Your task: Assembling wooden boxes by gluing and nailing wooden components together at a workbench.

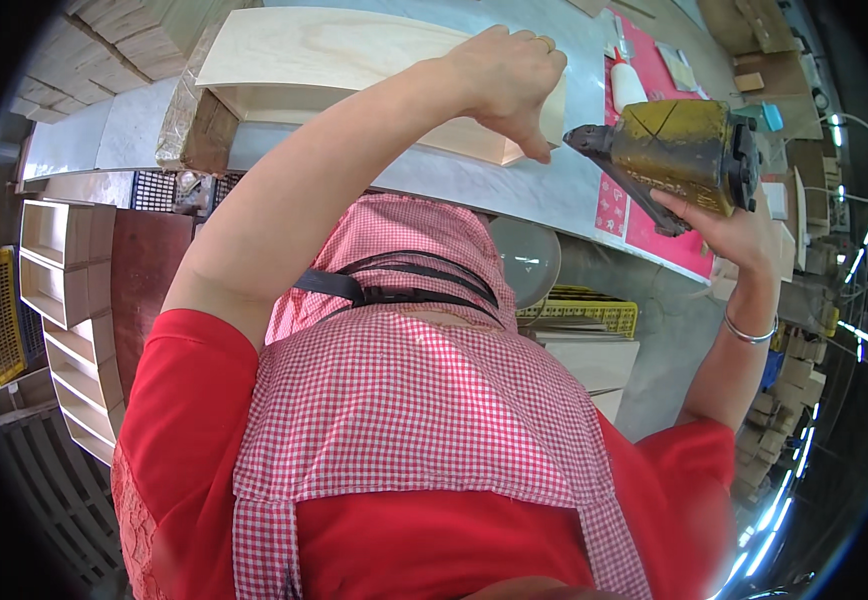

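Note:
A long, pale wooden box (334, 50) lies across the bench top, its near side showing an open gap under the top panel. My left hand (514, 85) grips the box's right end, fingers curled over the top and thumb down along the near side. My right hand (739, 235) is wrapped round the handle of a yellow and black nail gun (669, 145). The nail gun's nose points left, close to the right end of the box and my left thumb; whether it touches the wood I cannot tell.
On the grey bench (539, 195) a red patterned sheet (644, 225) bears a white glue bottle (627, 82). Stacked wooden boards (104, 45) stand at the far left. Finished open boxes (79, 300) are piled lower left. Below the bench are a round stool (524, 260) and a yellow crate (589, 312).

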`<state>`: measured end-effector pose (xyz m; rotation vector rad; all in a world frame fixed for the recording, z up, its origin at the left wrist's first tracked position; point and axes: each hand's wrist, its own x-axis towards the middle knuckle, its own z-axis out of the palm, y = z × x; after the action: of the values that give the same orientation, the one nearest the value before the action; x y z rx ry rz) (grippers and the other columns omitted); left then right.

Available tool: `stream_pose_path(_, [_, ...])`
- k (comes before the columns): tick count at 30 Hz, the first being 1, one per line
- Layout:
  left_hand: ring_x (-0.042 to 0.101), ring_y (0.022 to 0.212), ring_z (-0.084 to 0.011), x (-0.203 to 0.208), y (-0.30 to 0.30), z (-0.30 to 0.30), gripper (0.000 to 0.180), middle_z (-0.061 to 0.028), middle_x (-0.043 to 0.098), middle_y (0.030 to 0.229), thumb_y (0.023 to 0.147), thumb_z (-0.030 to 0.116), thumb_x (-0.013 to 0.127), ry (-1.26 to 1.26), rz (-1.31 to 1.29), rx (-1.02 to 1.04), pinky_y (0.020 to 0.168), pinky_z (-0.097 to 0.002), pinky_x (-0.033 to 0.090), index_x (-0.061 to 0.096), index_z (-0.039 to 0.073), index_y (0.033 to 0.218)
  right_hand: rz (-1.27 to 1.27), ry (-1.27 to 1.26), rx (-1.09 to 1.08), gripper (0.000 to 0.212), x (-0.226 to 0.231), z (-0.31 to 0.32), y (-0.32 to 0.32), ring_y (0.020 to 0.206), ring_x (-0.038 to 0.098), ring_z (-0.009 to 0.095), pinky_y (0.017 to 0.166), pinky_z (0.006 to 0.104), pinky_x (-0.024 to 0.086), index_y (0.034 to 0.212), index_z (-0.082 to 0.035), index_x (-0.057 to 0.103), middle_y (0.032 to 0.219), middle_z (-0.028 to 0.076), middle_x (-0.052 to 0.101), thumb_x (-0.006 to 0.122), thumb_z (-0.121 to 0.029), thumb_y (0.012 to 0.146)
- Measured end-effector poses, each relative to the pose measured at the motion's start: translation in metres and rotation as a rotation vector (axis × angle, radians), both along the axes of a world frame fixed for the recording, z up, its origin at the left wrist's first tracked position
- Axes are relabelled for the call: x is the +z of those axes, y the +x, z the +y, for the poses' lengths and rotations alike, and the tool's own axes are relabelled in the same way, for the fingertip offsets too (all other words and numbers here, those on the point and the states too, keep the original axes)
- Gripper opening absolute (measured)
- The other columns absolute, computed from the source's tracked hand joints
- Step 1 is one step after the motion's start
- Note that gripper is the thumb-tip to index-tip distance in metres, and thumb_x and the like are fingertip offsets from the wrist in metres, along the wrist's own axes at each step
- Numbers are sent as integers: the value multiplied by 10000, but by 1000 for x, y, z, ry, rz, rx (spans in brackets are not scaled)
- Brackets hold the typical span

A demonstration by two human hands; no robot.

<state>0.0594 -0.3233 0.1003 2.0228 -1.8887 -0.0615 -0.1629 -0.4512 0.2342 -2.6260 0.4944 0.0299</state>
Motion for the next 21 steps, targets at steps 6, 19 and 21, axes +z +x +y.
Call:
stream_pose_path(6, [583,1098,-338,0,0,1,851,-195,608,1136,600,520,835,-12,3,3,951,-409,451,568,-46,1177,15,-35,87,461,-1,0,6,900,681,183,795,326,547,1086,19,647,1031,108,715,867,-214,754])
stream_pose_path(19, [589,1076,-338,-1,1,0,831,-191,626,1098,595,551,825,-28,-13,10,922,-418,457,587,-51,1115,66,-47,77,458,-1,-11,14,930,673,214,829,340,535,1095,-12,661,1032,112,708,875,-213,744])
stream_pose_path(21, [591,1069,-335,0,1,2,828,-190,629,1090,594,568,818,-38,-26,13,910,-419,458,594,-50,1097,41,-67,114,457,-3,-16,14,936,672,219,830,341,535,1096,-16,662,1033,115,708,875,-213,744])
